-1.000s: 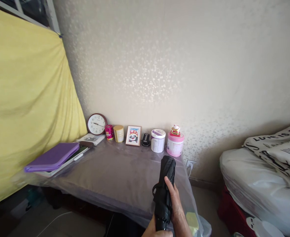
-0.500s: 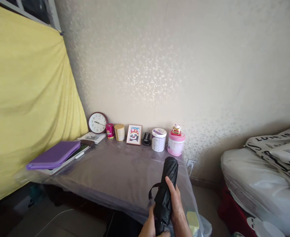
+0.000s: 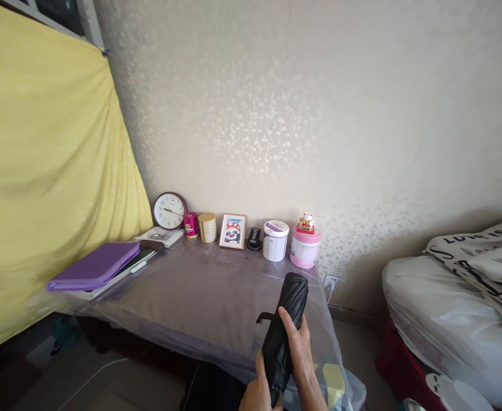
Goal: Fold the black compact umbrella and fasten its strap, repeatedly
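Observation:
A folded black umbrella (image 3: 283, 337) is held at a tilt above the front right of the table, its far end pointing toward the wall. My right hand (image 3: 299, 348) wraps round its right side, thumb lying across the fabric. Lower down, my left hand (image 3: 257, 388) grips the near end from the left; part of its fingers is hidden behind the umbrella. A loose black strap (image 3: 264, 316) sticks out from the umbrella's left side.
The table (image 3: 199, 308) has a plastic cover. Along the wall stand a clock (image 3: 170, 210), a panda picture (image 3: 233, 232), a white tin (image 3: 275, 242) and a pink tub (image 3: 305, 248) with a cat figurine. A purple folder (image 3: 94, 265) lies left; bagged bedding (image 3: 452, 297) is at right.
My right hand has shifted slightly up and left on the umbrella, its thumb now further across. The strap has swung from a loop to a loose end. The umbrella has turned a little.

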The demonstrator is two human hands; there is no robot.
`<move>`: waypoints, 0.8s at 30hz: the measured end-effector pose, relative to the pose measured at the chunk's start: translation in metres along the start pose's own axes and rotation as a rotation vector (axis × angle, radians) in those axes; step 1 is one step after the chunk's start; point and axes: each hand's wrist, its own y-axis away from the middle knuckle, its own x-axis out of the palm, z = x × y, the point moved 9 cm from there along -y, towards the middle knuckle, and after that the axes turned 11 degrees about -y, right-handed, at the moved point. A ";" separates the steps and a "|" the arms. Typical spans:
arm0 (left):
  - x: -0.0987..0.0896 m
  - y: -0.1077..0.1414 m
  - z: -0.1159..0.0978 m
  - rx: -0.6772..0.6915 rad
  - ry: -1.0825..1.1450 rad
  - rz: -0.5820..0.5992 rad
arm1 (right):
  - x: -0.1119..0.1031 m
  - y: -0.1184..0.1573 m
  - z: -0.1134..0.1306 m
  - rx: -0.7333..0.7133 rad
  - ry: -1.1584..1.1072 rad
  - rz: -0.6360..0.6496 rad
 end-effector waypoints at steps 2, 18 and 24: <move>-0.004 0.002 -0.006 0.038 0.017 0.006 | 0.001 0.002 -0.002 0.038 -0.038 0.014; -0.004 0.002 -0.015 0.133 -0.007 -0.030 | 0.003 -0.001 -0.002 -0.001 -0.054 0.038; -0.012 0.007 -0.027 0.241 0.100 0.007 | 0.004 0.001 -0.016 0.105 -0.155 0.056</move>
